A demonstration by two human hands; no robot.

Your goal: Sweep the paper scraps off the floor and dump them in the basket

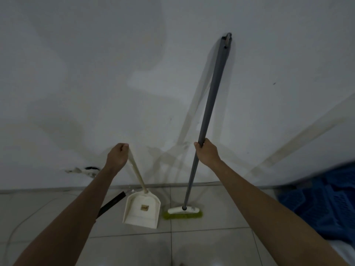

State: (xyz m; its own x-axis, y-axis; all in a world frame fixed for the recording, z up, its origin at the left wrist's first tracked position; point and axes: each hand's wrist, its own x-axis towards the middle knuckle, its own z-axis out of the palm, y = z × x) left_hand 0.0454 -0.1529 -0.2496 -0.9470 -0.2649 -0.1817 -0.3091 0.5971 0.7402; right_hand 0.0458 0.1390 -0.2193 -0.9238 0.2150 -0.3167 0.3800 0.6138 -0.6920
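My left hand (117,156) grips the top of the cream dustpan's long handle. The cream dustpan (142,211) rests on the tiled floor close to the wall, its mouth toward me. My right hand (207,153) holds the grey pole of the broom (211,96) about halfway up. The pole's top leans against the white wall. The broom's white head with green bristles (183,213) stands on the floor just right of the dustpan. No paper scraps and no basket are in view.
A white wall (96,73) fills most of the view, meeting grey floor tiles (134,250) below. A black stick-like object (112,205) lies behind my left forearm. Blue fabric (326,204) lies at the right edge. A thin cable (17,229) curves over the floor at left.
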